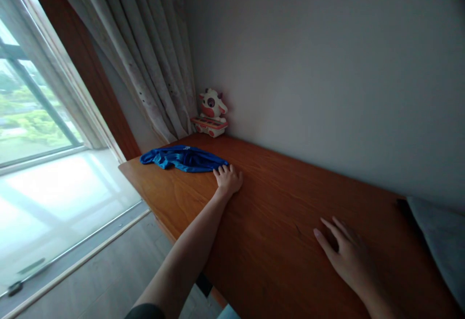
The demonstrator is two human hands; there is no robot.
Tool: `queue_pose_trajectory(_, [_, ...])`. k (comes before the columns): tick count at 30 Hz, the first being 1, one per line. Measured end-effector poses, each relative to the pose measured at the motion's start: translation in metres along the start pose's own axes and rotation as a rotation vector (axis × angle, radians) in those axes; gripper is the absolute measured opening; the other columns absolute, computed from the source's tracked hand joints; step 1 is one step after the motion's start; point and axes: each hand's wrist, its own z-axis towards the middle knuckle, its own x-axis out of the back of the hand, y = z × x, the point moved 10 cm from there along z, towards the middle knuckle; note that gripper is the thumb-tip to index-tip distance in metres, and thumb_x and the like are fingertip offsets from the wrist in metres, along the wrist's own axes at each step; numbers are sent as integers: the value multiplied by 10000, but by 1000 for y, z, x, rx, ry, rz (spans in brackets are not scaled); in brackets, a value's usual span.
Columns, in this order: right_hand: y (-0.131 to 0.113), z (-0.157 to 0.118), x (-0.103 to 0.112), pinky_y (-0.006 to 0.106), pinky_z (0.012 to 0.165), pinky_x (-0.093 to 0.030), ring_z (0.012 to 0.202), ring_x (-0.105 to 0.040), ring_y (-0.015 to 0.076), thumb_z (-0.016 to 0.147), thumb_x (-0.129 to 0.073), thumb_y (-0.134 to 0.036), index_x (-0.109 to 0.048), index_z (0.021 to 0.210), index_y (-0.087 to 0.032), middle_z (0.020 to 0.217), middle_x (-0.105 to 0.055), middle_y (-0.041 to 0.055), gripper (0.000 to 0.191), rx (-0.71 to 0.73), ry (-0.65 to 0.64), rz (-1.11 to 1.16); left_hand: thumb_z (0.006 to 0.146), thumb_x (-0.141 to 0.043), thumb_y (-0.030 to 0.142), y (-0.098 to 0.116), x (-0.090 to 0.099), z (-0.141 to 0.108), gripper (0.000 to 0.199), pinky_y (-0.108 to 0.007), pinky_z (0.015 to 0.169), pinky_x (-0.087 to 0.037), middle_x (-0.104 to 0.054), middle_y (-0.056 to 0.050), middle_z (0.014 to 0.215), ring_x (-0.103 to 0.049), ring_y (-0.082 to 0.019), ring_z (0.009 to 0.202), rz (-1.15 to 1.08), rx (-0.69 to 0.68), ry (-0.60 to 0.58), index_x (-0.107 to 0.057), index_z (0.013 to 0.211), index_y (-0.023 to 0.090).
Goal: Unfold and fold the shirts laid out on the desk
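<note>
A crumpled piece of shiny blue fabric with a small white mark lies on the wooden tabletop. At its right end is my left hand, fingers spread, with the fingertips at or on the fabric's edge; I cannot tell whether they press on it. My right hand is open over the right part of the tabletop, thumb and fingers apart, holding nothing. Some of its fingers are hidden behind the others.
A toy cow with a small keyboard stands in the back corner, by the curtain and the wall. A grey, dark-edged item lies at the right. The table's left edge faces a bright window.
</note>
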Motion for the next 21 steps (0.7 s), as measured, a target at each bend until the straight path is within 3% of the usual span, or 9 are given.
queue_pose_trajectory(3, [0,1,1,651,1098,-398,1328,-540,422,875,-403,-737,-714,1197,-186,1414,-607,204,710,2,31,45,1003,-390,479,49,3,-23,494,-605,1129,-308,-661,-215,1282,-557,-377,1265,-76,-270,-31,-643,1240,128])
queue_pose_trajectory(6, [-2,2,11,607,1076,-438,1247,-605,387,894,-429,-708,-716,1129,-202,1327,-662,187,627,-11,98,155,999,-442,473,108,3,-67,418,-532,1074,-395,-701,-162,1220,-615,-330,1194,-188,-591,-113,-654,1212,182])
queue_pose_trajectory(10, [-1,0,44,499,990,-518,1096,-676,322,924,-464,-654,-687,1100,-185,1167,-720,179,548,-84,299,308,991,-503,405,183,16,-169,343,-412,1029,-454,-730,-108,1218,-657,-262,1145,-423,-1242,-270,-652,1237,217])
queue_pose_trajectory(13, [0,-4,69,486,963,-523,1055,-673,311,946,-466,-609,-682,1082,-177,1110,-723,179,501,-108,429,291,980,-556,417,200,36,-232,323,-358,1020,-468,-762,-85,1160,-684,-235,1088,-586,-1601,-353,-674,1205,218])
queue_pose_trajectory(15, [-1,-5,80,492,973,-512,1067,-657,308,956,-469,-571,-681,1082,-175,1111,-711,175,466,-100,477,249,979,-562,426,200,45,-245,318,-322,927,-512,-789,-76,1010,-718,-212,937,-663,-1647,-390,-684,1181,213])
queue_pose_trajectory(17, [0,-7,87,498,991,-502,1089,-642,302,966,-472,-531,-681,1092,-176,1123,-696,168,432,-103,506,212,994,-522,435,197,46,-236,325,-297,772,-537,-778,-61,849,-718,-194,771,-651,-1580,-391,-690,1167,216])
queue_pose_trajectory(19, [2,-8,89,496,1002,-499,1105,-635,295,971,-475,-509,-680,1111,-180,1136,-683,163,412,-112,515,190,1011,-463,449,192,39,-212,349,-296,663,-523,-743,-49,737,-699,-196,669,-523,-1436,-341,-701,1138,227])
queue_pose_trajectory(21, [3,-8,85,496,1019,-496,1138,-627,296,970,-486,-507,-672,1153,-183,1176,-670,167,417,-119,494,176,1014,-431,452,183,27,-177,370,-320,651,-525,-717,-56,693,-690,-216,641,-343,-1224,-272,-722,1053,227])
